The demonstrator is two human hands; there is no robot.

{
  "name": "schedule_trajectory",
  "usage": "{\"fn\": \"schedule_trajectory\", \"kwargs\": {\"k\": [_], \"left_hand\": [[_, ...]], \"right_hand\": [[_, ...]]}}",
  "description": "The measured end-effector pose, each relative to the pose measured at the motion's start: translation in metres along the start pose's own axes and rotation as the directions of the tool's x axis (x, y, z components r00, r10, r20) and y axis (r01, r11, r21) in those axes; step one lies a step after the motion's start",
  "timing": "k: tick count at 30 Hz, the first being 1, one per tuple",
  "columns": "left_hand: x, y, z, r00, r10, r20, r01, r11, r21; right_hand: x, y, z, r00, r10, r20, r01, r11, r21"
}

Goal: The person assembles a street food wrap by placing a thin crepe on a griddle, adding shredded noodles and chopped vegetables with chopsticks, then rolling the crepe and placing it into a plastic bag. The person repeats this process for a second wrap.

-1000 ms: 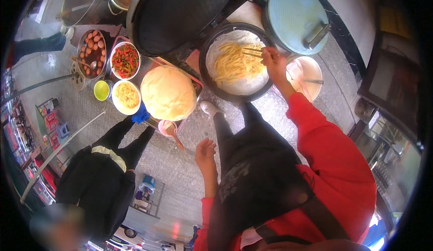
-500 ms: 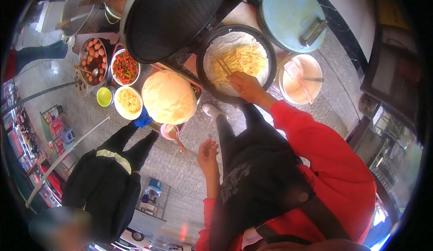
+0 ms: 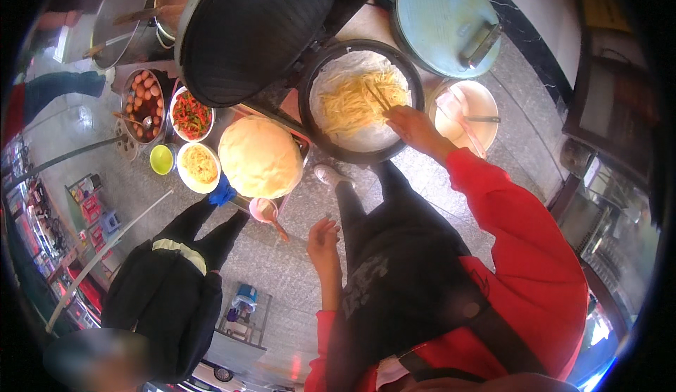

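My right hand pinches a pair of chopsticks, their tips in a heap of pale yellow shreds, which look like potato. The shreds lie on a thin white flatbread inside a round black griddle. The griddle's big dark lid is tipped up at its left. Down by my dark apron, my left hand hangs with loosely curled fingers, slightly apart, and nothing visible in them.
Left of the griddle, stacked flatbreads sit beside a bowl of chopped peppers, a bowl of shreds and a pot of eggs. A second lidded griddle and a batter tub stand right. Another person stands at left.
My right hand and the chopsticks have moved right across the griddle, and the shreds now lie further left on the flatbread. My left hand stays about where it was.
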State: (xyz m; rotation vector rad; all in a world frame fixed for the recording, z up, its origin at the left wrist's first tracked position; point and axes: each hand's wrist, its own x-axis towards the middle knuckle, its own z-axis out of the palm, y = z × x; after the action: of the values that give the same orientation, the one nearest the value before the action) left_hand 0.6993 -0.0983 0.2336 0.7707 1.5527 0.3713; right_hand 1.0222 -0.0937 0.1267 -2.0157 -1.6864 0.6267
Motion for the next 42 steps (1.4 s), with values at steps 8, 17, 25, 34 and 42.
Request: {"fn": "schedule_trajectory", "kwargs": {"k": [8,17,25,34,42], "left_hand": [[0.0,-0.003,-0.001,1.0,-0.007,-0.025,0.008,1.0,0.017],[-0.005,-0.005,-0.007,0.998,-0.021,-0.059,0.02,1.0,-0.007],[-0.007,0.0,-0.001,0.998,-0.024,-0.051,0.022,0.999,-0.041],[-0.007,-0.004,-0.002,0.997,-0.041,-0.064,0.037,0.998,-0.058],[-0.005,-0.006,-0.006,0.998,-0.023,-0.067,0.02,0.999,-0.049]], "right_hand": [[0.034,-0.028,-0.006,0.986,-0.078,-0.148,0.096,0.988,0.119],[0.026,-0.021,0.04,0.96,-0.244,0.14,0.244,0.97,0.016],[0.036,-0.069,0.005,1.0,0.015,-0.025,-0.007,0.953,0.303],[0.039,-0.04,0.081,0.848,0.516,0.125,-0.402,0.47,0.786],[0.033,-0.011,0.06,0.794,0.594,0.129,-0.38,0.32,0.868]]}}
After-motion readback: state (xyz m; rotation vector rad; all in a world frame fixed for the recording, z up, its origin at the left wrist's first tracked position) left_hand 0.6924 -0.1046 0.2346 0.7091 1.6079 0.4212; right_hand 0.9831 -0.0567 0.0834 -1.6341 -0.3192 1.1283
